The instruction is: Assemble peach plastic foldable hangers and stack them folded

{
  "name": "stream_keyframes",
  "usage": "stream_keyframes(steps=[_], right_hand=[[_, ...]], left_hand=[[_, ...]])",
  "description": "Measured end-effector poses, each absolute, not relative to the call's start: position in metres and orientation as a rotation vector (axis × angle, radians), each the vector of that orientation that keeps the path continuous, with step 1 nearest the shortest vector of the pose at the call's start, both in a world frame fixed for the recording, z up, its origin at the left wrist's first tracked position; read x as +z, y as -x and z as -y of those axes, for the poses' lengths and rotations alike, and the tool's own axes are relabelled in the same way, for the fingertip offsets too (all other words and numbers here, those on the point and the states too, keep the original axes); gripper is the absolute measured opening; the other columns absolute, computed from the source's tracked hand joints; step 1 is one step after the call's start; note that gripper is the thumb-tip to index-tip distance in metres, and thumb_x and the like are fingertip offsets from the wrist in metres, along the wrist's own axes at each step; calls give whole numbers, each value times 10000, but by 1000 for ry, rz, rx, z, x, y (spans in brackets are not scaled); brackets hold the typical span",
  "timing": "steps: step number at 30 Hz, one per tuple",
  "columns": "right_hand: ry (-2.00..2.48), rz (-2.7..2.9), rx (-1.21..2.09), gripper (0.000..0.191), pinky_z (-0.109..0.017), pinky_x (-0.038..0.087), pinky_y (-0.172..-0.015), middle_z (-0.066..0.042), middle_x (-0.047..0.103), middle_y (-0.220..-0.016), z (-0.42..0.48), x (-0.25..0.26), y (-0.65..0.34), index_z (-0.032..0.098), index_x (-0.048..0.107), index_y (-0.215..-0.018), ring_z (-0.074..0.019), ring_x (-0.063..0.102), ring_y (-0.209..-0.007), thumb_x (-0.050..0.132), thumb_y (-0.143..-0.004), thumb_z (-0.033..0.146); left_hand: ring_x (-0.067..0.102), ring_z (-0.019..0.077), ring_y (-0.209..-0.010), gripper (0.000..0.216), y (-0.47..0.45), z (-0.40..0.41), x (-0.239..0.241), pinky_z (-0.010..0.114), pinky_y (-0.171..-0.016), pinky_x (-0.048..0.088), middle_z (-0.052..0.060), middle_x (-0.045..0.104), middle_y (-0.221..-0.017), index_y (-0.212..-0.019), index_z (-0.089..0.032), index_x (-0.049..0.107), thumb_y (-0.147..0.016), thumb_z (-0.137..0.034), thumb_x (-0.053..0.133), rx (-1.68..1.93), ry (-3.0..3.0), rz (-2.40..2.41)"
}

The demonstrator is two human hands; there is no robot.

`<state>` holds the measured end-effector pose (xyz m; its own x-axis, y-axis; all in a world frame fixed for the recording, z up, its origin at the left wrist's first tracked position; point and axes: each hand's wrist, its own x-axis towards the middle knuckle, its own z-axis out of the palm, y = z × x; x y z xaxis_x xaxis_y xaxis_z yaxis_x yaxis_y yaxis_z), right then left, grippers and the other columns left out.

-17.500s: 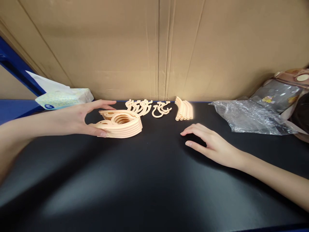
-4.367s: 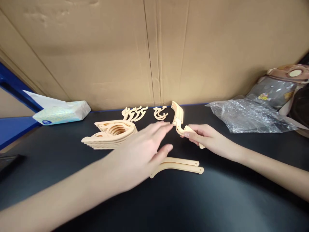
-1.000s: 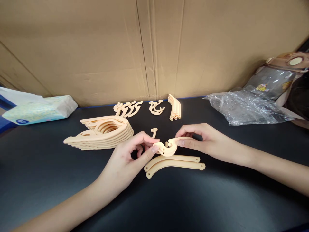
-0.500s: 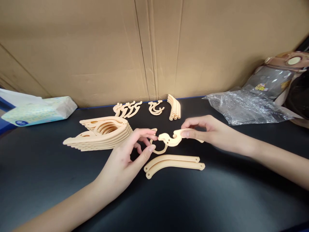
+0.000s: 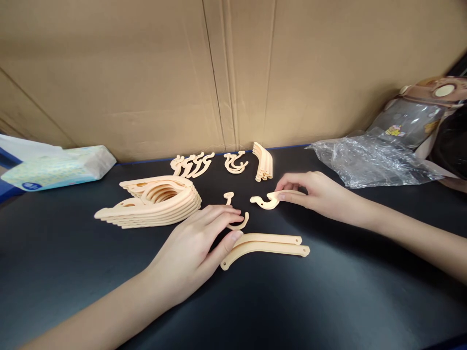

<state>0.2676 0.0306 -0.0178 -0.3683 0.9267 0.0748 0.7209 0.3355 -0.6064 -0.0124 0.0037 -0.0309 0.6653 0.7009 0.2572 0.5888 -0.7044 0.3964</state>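
Observation:
My right hand (image 5: 314,194) pinches one end of a curved peach plastic piece (image 5: 264,201) that lies low over the black tabletop (image 5: 328,296). My left hand (image 5: 199,245) rests on the tabletop with its fingers stretched toward a small peach hook (image 5: 233,214), fingertips on its lower curve. Two long curved peach arms (image 5: 268,245) lie side by side just in front of both hands.
A stack of peach hanger bodies (image 5: 153,206) lies at the left. Small hooks (image 5: 191,165), two more hooks (image 5: 235,163) and a bundle of curved arms (image 5: 263,162) line the cardboard wall. A tissue pack (image 5: 54,166) sits far left, a crumpled clear bag (image 5: 368,163) at the right.
My hands have separated and come down. The right hand has lowered the curved piece toward the table, and the left hand has let go of it and flattened over the small hook.

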Motion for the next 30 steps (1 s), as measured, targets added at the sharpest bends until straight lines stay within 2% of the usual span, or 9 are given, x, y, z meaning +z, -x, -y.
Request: stream_keyframes(steps=[5,10,19,22,30], right_hand=[[1391,2339,430,293,-297,389,-666,-3,646,-769,-34,-21,-269,209,659,-879,-146,567,-671,512,-954,452],[1373,2402,245,215,-338,380,-803,11,646,-811,-33,-19,-271,213,650,-861,-144,587,-732,542,-961,370],[1284,2517,10,210,-349,363,-828,15,641,-778,-33,-17,-273,182,634,-849,-160,584,-763,555,-962,340],[1163,2581,-87,203,-339,367,-814,5,649,-795,-34,-19,-276,176,645,-867,-166,575,-763,545,-966,323],[882,2638,-482,295,-342,379,-796,-37,653,-774,-35,-17,-277,131,672,-892,-187,562,-743,439,-1008,270]], left_hand=[[573,199,-1122,270,11,-4,-31,321,-944,423,22,644,-1196,-1154,-228,601,-1021,-339,394,599,-2614,-1062],[537,208,-1176,296,8,-3,-28,332,-976,411,42,603,-1260,-1163,-218,599,-1027,-366,381,615,-2619,-1070],[417,260,-1350,453,-18,-13,-19,454,-1078,389,114,494,-1437,-1350,-168,484,-1029,-449,333,501,-2752,-1017],[443,270,-1331,470,-26,-17,-18,469,-1072,401,134,506,-1424,-1341,-157,480,-1026,-468,320,481,-2703,-1066],[496,247,-1255,468,-32,-23,-21,453,-1055,412,103,562,-1343,-1352,-158,445,-1021,-471,336,495,-2566,-1100]])
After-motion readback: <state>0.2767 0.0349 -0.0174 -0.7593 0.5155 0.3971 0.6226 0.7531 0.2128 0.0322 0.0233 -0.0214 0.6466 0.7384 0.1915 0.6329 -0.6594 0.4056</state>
